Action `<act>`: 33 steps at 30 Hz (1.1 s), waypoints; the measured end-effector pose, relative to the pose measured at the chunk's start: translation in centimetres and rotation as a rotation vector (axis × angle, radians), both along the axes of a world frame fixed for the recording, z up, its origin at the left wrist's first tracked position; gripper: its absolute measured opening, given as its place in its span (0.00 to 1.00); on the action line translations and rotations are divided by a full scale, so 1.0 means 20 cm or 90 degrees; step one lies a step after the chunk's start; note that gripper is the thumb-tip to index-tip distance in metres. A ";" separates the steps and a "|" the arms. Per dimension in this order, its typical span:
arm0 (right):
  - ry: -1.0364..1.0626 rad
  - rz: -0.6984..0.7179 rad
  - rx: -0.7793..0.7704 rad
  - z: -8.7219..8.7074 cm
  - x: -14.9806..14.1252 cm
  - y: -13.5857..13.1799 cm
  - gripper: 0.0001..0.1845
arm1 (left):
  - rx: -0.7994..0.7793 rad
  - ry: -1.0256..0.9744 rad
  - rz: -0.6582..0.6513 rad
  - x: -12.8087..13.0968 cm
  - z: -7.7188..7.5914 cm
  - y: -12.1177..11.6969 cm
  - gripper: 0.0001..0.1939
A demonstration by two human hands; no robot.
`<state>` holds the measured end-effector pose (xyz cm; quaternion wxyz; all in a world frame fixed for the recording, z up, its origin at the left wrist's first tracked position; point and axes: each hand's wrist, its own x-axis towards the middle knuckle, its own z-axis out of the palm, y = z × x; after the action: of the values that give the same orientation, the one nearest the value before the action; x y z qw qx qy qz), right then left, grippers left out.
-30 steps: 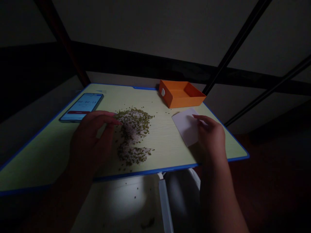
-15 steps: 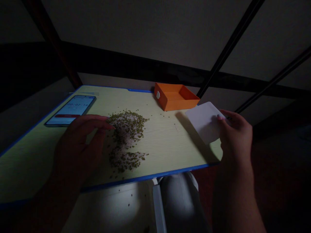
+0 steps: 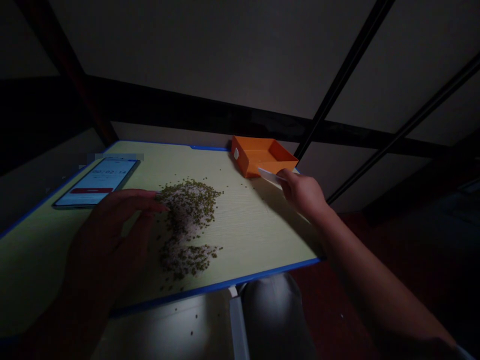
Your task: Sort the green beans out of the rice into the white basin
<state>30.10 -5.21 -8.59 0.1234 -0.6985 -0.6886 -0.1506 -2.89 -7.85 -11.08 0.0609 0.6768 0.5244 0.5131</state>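
Observation:
A heap of small green beans mixed with white grains [image 3: 186, 220] lies in the middle of a pale yellow table with a blue edge [image 3: 247, 225]. My left hand [image 3: 112, 235] rests at the heap's left side, fingers stretched out and touching the beans. My right hand [image 3: 303, 194] is lifted over the table's right side and pinches a white card [image 3: 270, 175], held nearly flat, right beside an open orange box [image 3: 262, 155] at the far right corner.
A phone [image 3: 98, 180] with a lit screen lies at the table's far left. Below the near edge are white containers [image 3: 210, 325] with a few stray beans. Dark bars and a wall stand behind the table.
My right hand picked the white card up off the table, swung it out to the right, then brought it forward to the orange box. My left hand stayed at the heap.

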 end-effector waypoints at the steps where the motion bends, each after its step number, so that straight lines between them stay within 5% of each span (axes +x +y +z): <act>1: -0.011 0.026 -0.008 -0.01 -0.01 0.00 0.15 | 0.004 0.002 -0.004 0.00 0.00 0.00 0.08; 13: 0.039 0.183 -0.047 -0.08 -0.08 0.01 0.14 | -0.015 0.035 -0.013 -0.03 -0.01 0.01 0.10; 29: -0.007 0.308 -0.085 0.03 -0.41 0.08 0.13 | -0.004 0.050 -0.012 -0.06 -0.02 0.02 0.11; 33: -0.020 0.279 -0.043 0.08 -0.44 0.17 0.14 | -0.006 0.049 -0.015 -0.06 -0.03 0.03 0.11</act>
<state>21.38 -1.78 -7.03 0.1195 -0.5335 -0.8303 -0.1079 -4.11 -7.19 -11.75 0.0502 0.7019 0.5205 0.4837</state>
